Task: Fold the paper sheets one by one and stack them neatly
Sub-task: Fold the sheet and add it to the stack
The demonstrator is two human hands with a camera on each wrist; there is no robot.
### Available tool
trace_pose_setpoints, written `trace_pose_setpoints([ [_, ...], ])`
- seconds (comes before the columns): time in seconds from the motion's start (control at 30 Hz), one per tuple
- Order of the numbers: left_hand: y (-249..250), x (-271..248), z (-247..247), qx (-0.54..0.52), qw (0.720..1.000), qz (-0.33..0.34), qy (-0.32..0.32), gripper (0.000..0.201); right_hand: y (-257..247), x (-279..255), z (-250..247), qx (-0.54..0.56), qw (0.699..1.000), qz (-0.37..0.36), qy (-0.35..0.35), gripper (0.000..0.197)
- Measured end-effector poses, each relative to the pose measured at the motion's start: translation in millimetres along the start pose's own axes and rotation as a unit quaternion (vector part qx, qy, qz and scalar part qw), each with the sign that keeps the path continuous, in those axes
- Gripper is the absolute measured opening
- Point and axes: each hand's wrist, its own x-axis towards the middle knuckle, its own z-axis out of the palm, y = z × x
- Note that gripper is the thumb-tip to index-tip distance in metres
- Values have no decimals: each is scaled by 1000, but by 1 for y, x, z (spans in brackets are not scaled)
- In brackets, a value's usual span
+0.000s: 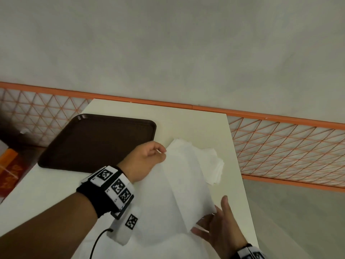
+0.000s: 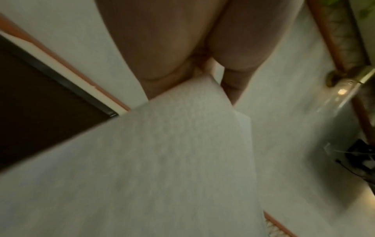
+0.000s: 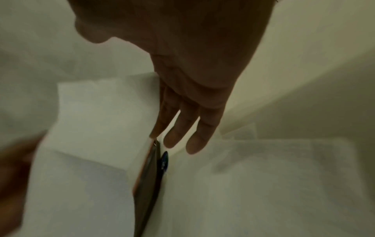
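Holding a white paper sheet [image 1: 184, 184] above the table [image 1: 196, 120].
Left hand [image 1: 143, 161] pinches its corner; right hand [image 1: 218, 228], fingers straight, supports its near end; folded stack [image 1: 214, 165] at 2 o'clock.

Bare forearms, black wristband [image 1: 97, 200] with white tag blocks [image 1: 113, 184], thin black cable [image 1: 99, 242]

White paper sheet [image 1: 184, 176] lifted, half-folded, above crumpled white stack [image 1: 212, 165]

No words or numbers can be read anywhere. The wristband [image 1: 112, 186] on the left arm carries black-and-white square code markers, and tiny characters beside them might be digits, too small to tell.
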Motion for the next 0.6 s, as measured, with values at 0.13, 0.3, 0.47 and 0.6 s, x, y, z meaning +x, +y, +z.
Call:
trace_pose_setpoints([
  [0.13,-23,-6,-6,32,990,-43,132,6,-5,-7,17,3,998,-49,-28,51],
  [0.3,-43,-18,-16,77,979,-62,179,19,-13,-6,27,-76,990,-122,-10,49],
  [0.47,-55,-27,-21,5,985,-84,147,30,-24,-8,30,-181,954,-240,15,65],
  [0.6,-52,-38,-22,-66,991,-77,92,24,-35,-7,33,-243,932,-268,7,49],
])
